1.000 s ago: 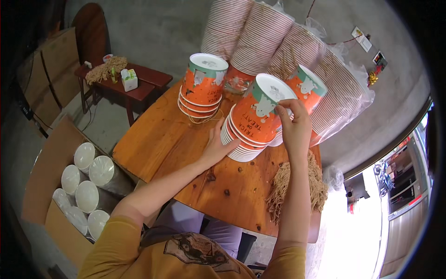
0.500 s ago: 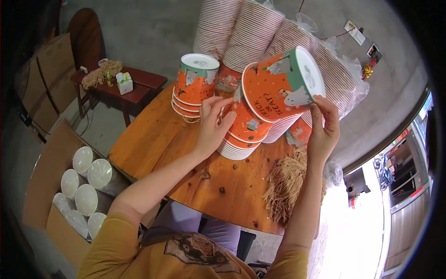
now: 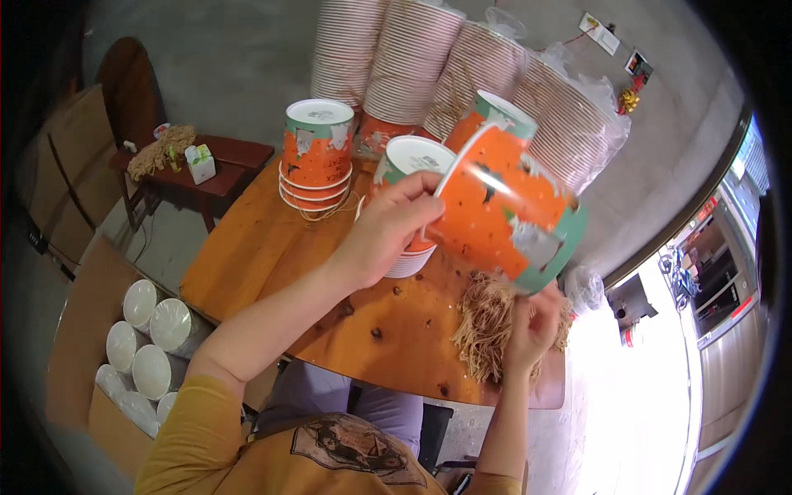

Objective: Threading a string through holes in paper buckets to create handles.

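Holding one orange bucket clear of its stack

The left hand is closed on the white rim of the orange bucket, with the thumb and fingers pinching it. The bucket is up in the air, tipped on its side. Its mouth points to the left and its green bottom end points down to the right. The right hand has moved down from the bucket's bottom edge. Its fingers are curled in, low by the green end and over the brown string pile. I cannot tell if it touches the bucket or has a string in it.

A second ago this bucket sat upside down on the middle stack. Now it is apart from the others, and just the left hand seems to carry it. I would say taking it off the stack is done.

The string pile lies on the wooden counter, near its right edge. Past the left hand is the middle stack, partly hidden. Farther back, a left stack stands upside down with thin string by its rims. Another orange bucket shows behind. Last come tall leaning stacks, some in clear plastic, before a gray wall.
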Action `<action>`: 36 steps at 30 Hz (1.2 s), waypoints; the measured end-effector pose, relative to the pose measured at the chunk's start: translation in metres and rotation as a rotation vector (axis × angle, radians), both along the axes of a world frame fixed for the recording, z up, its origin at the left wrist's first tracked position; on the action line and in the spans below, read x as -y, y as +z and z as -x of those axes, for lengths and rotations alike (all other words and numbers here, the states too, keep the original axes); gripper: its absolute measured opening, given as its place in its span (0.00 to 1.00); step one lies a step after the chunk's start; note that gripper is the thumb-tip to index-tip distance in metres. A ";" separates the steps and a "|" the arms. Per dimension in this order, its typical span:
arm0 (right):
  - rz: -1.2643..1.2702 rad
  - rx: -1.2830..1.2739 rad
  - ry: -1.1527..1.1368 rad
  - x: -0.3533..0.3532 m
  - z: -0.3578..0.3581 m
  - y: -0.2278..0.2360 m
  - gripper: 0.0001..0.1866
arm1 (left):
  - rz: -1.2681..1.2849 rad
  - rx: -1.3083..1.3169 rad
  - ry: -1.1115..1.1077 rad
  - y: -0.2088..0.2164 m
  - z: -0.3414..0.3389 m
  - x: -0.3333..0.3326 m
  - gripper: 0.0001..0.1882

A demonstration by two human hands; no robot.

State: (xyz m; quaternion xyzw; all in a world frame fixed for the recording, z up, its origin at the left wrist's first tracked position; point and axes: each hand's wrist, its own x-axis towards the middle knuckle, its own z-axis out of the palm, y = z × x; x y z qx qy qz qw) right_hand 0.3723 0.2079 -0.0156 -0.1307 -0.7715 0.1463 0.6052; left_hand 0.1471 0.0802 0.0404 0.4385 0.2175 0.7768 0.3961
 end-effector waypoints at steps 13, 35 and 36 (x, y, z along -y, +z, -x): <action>0.225 0.631 -0.011 0.051 -0.023 -0.076 0.12 | 0.569 -0.779 0.273 -0.006 -0.022 0.065 0.13; 0.223 0.745 -0.116 -0.016 -0.052 -0.056 0.03 | 0.158 -1.539 0.717 -0.063 -0.042 0.078 0.13; 0.218 0.743 -0.119 -0.015 -0.052 -0.055 0.03 | 0.166 -1.542 0.712 -0.062 -0.043 0.079 0.14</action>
